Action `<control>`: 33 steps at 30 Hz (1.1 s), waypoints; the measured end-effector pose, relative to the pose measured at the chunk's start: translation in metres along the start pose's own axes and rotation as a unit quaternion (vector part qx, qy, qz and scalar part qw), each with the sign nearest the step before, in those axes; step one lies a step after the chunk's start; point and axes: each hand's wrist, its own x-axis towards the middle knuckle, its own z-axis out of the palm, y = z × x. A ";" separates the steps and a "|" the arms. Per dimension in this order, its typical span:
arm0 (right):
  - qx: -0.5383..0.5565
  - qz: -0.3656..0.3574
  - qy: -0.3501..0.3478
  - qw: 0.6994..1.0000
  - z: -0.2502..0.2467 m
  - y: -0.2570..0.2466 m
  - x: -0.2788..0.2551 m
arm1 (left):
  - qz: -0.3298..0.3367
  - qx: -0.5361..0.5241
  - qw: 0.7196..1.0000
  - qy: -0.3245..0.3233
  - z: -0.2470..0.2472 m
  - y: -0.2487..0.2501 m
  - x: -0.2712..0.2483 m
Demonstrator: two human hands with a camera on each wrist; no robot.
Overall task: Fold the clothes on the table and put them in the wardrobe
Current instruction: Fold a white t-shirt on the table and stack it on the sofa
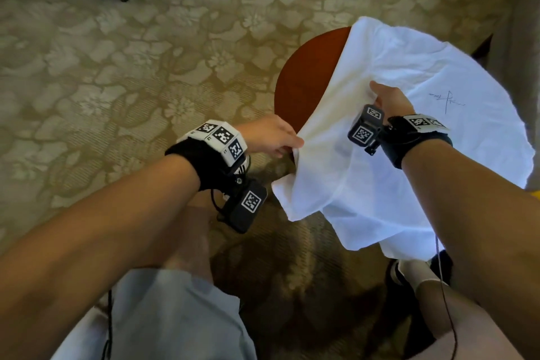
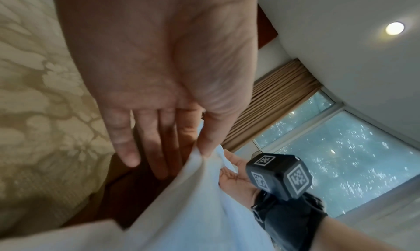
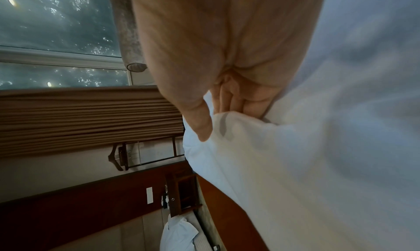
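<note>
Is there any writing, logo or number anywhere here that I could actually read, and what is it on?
White shirt: a small dark scribble-like print, too thin and small to read.
Wrist bands and camera blocks on the left hand and right hand: black-and-white square code patterns, plus tiny marks beside them, too small to read.
No readable words or numbers elsewhere.
</note>
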 end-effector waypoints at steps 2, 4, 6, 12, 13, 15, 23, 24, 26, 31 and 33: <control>-0.010 -0.008 0.009 1.000 -0.002 0.003 0.006 | -0.010 -0.045 0.999 -0.025 0.010 -0.003 -0.001; -0.013 -0.009 -0.014 1.000 -0.007 0.005 0.008 | -0.030 -0.078 0.995 -0.061 0.020 -0.007 0.000; 0.002 -0.006 -0.044 0.999 -0.013 0.008 0.003 | -0.045 -0.085 0.992 -0.078 0.027 -0.010 0.001; -0.028 0.036 -0.064 0.997 -0.035 0.020 -0.031 | -0.058 -0.051 0.994 -0.074 0.041 -0.014 -0.006; -0.036 0.040 -0.065 0.996 -0.036 0.023 -0.038 | -0.057 -0.058 0.995 -0.065 0.044 -0.018 -0.008; -0.044 0.033 -0.058 0.997 -0.034 0.032 -0.045 | -0.054 -0.075 0.995 -0.041 0.052 -0.026 -0.012; -0.484 -0.254 -0.014 0.837 -0.019 0.052 -0.041 | -0.026 -0.149 0.987 0.049 0.079 -0.048 -0.012; -0.523 -0.237 -0.050 0.817 -0.017 0.053 -0.039 | -0.024 -0.149 0.987 0.051 0.079 -0.049 -0.011; -0.595 -0.168 -0.107 0.779 -0.011 0.053 -0.032 | -0.030 -0.127 0.991 0.040 0.078 -0.052 -0.009; -0.615 -0.115 -0.129 0.769 -0.001 0.046 -0.020 | -0.066 -0.073 0.995 -0.024 0.078 -0.070 0.008; -0.602 -0.094 -0.135 0.781 0.001 0.040 -0.017 | -0.071 -0.044 0.996 -0.030 0.079 -0.075 0.018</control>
